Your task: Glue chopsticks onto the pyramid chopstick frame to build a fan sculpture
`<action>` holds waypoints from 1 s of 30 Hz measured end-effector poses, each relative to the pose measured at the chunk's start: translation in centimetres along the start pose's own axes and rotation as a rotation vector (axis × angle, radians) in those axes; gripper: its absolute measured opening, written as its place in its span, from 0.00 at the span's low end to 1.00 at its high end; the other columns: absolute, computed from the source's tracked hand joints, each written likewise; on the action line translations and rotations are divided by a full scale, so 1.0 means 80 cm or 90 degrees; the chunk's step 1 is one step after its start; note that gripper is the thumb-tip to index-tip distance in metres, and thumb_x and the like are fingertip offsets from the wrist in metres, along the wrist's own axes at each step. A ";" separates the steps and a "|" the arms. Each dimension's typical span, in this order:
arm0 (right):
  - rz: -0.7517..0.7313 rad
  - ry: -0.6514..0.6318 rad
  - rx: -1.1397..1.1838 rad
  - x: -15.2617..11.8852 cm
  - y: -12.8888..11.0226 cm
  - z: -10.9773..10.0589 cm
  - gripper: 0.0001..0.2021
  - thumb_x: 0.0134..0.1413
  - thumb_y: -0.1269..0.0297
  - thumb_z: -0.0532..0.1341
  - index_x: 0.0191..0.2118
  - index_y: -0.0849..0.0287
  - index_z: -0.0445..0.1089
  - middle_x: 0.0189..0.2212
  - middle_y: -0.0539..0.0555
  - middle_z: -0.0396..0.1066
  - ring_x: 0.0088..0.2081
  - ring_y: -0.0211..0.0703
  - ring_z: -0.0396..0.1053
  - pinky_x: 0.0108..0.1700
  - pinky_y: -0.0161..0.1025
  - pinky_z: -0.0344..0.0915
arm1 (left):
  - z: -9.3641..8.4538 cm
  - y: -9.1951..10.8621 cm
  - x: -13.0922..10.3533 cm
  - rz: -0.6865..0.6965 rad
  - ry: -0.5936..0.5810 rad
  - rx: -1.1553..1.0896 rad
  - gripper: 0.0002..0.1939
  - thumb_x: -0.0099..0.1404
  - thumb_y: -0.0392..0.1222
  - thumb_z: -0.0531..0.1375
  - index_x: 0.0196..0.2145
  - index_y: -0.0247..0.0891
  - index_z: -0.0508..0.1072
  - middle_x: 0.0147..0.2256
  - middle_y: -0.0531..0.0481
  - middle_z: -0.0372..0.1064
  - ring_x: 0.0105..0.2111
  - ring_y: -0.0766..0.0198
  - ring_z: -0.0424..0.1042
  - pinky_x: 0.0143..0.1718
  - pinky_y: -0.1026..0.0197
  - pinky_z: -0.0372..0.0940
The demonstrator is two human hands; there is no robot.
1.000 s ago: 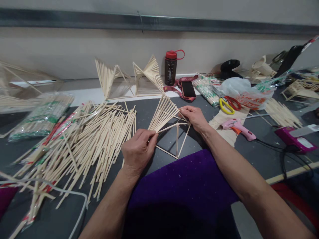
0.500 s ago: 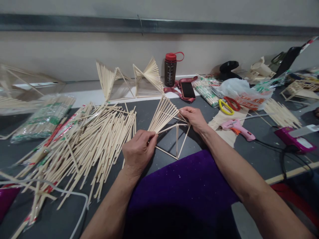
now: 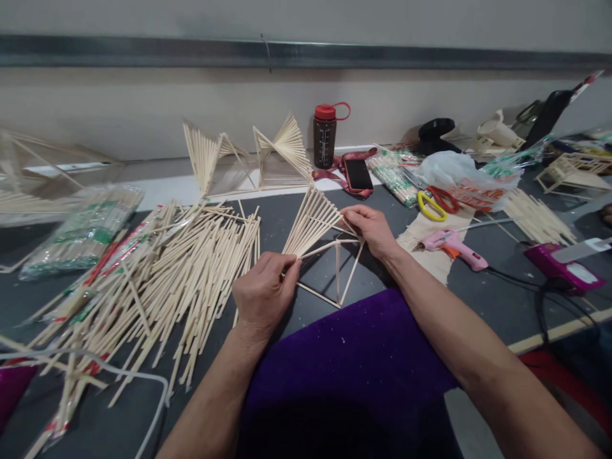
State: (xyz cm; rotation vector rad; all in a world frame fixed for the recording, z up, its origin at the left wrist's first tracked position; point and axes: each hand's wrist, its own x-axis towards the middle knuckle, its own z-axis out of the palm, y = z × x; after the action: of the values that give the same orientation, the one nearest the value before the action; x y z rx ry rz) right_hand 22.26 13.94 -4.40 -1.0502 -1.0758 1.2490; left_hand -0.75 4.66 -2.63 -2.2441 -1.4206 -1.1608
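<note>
Between my hands is a small frame of thin wooden sticks [image 3: 313, 223], with a fan of sticks rising on its upper left side and an open triangular base toward me. My left hand [image 3: 265, 287] is closed, thumb and fingers pinching the lower left corner where the fan narrows. At the right end of the fan, my right hand [image 3: 366, 226] pinches the end of a stick; its fingertips are partly hidden. A large heap of loose wooden sticks [image 3: 191, 280] lies left of my left hand. The pink glue gun [image 3: 452, 247] rests right of my right hand.
Two finished-looking fan-shaped stick frames [image 3: 282, 150] stand by the wall. Near them are a red-lidded bottle [image 3: 324, 137] and a phone [image 3: 358, 174] on a lanyard. Scissors [image 3: 433, 207], a plastic bag [image 3: 449, 169] and a black cord [image 3: 511, 280] lie right. A purple cloth [image 3: 354, 357] covers the near edge.
The view has shifted very slightly. Both hands keep their grip at the same corners of the stick frame, with no other visible movement.
</note>
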 end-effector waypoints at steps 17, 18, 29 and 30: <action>-0.189 0.044 -0.198 -0.008 0.006 -0.001 0.08 0.48 0.61 0.64 0.34 0.56 0.79 0.30 0.50 0.78 0.34 0.42 0.73 0.39 0.38 0.67 | 0.000 0.003 -0.001 -0.016 -0.024 0.000 0.03 0.63 0.40 0.60 0.33 0.39 0.74 0.29 0.52 0.75 0.29 0.66 0.74 0.27 0.66 0.61; -0.176 0.043 -0.189 -0.008 0.006 -0.001 0.08 0.48 0.61 0.64 0.34 0.56 0.79 0.30 0.50 0.78 0.34 0.42 0.73 0.40 0.38 0.67 | 0.001 0.003 -0.001 -0.018 -0.024 0.001 0.03 0.64 0.40 0.60 0.33 0.39 0.74 0.29 0.52 0.75 0.28 0.66 0.73 0.27 0.66 0.60; -0.103 0.062 -0.095 -0.006 0.005 -0.003 0.08 0.43 0.62 0.68 0.32 0.57 0.78 0.27 0.50 0.77 0.31 0.39 0.72 0.38 0.37 0.66 | 0.001 0.018 -0.003 0.004 -0.045 -0.059 0.03 0.64 0.39 0.60 0.34 0.38 0.73 0.31 0.51 0.75 0.31 0.66 0.74 0.30 0.65 0.63; -0.097 0.059 -0.089 -0.005 0.005 -0.005 0.09 0.42 0.62 0.68 0.32 0.58 0.78 0.28 0.50 0.77 0.31 0.39 0.72 0.38 0.37 0.66 | 0.001 0.021 -0.003 0.003 -0.050 -0.075 0.04 0.64 0.39 0.60 0.35 0.38 0.73 0.31 0.51 0.75 0.31 0.66 0.74 0.30 0.65 0.63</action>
State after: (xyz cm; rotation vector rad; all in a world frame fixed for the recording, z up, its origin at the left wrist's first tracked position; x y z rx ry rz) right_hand 22.58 13.56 -4.88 -1.0998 -1.1620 1.0061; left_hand 0.60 3.69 -2.53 -2.3952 -1.4096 -1.1966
